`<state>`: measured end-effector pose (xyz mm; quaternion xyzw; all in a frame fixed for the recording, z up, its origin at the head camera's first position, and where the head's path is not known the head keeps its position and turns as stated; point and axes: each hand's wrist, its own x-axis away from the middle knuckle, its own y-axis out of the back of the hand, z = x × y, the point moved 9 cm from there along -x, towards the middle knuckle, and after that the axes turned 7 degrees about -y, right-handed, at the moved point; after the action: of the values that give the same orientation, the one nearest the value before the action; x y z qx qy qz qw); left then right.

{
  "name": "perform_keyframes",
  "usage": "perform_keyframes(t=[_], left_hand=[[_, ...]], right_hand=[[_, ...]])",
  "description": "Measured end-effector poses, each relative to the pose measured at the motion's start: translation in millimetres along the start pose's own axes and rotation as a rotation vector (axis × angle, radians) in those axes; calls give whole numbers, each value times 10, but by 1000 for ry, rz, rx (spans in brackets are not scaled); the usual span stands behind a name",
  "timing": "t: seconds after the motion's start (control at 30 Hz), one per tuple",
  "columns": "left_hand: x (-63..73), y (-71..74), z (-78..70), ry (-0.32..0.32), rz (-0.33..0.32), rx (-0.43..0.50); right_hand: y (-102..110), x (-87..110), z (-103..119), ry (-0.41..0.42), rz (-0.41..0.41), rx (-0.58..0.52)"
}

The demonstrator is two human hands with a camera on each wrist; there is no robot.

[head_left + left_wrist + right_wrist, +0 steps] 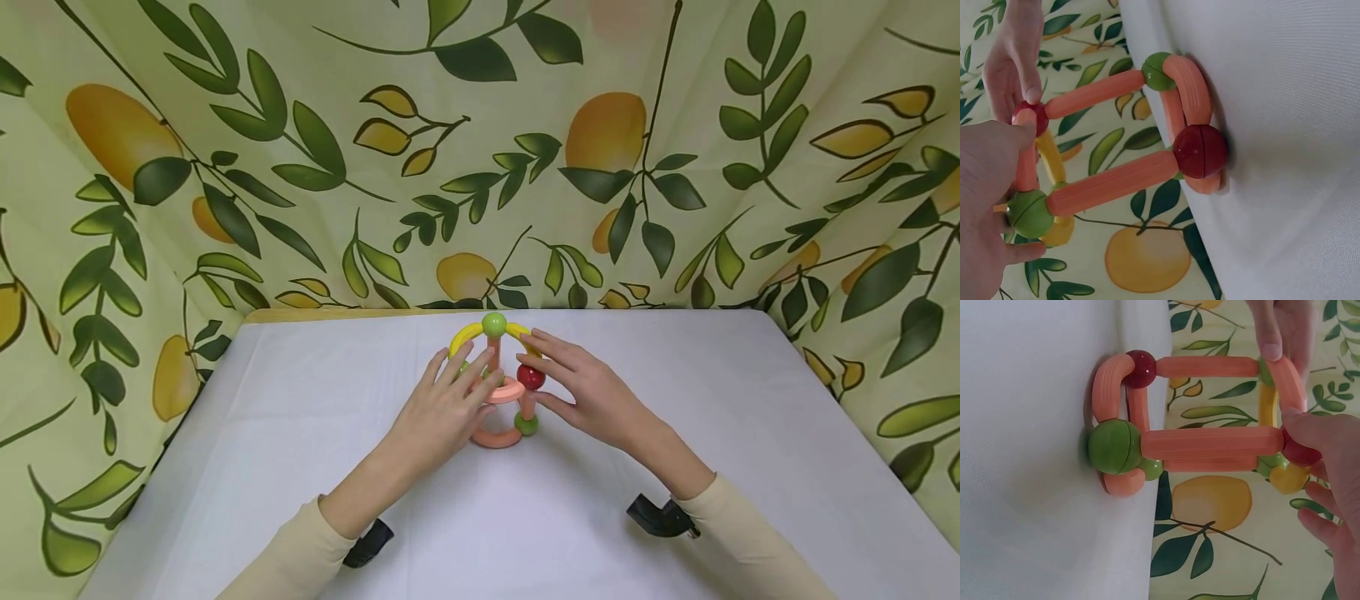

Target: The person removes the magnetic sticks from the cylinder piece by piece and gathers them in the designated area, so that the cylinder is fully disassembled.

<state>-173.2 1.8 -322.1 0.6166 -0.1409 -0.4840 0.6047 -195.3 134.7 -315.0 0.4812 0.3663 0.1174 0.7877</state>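
Note:
A frame of magnetic balls and rods (495, 439) stands upright on the white-covered table, its lower ring of curved salmon rods touching the cloth. Straight salmon rods (1113, 182) rise to an upper salmon ring, and yellow curved rods (465, 335) arch to a green ball (494, 324) on top. My left hand (446, 408) holds the upper ring's left side, thumb on a curved salmon rod and fingers around a green ball (1029, 214). On the other side, my right hand (600, 396) pinches the upper red ball (1299, 449); some fingertips are hidden behind the frame.
White cloth covers the table (300, 383). A curtain (480, 167) printed with leaves and fruit hangs behind and at both sides. Black wrist mounts (660, 515) sit under both forearms.

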Motion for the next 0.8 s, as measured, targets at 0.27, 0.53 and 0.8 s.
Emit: perform_keyframes(t=[0.27, 0.53, 0.8], left_hand=[[2, 18, 12, -3, -30, 14], [21, -11, 4, -7, -25, 13], [19, -8, 7, -23, -29, -12]], right_hand=[[-34, -1, 18, 23, 7, 5], [-51, 15, 34, 33, -4, 8], [-54, 7, 21, 19, 4, -27]])
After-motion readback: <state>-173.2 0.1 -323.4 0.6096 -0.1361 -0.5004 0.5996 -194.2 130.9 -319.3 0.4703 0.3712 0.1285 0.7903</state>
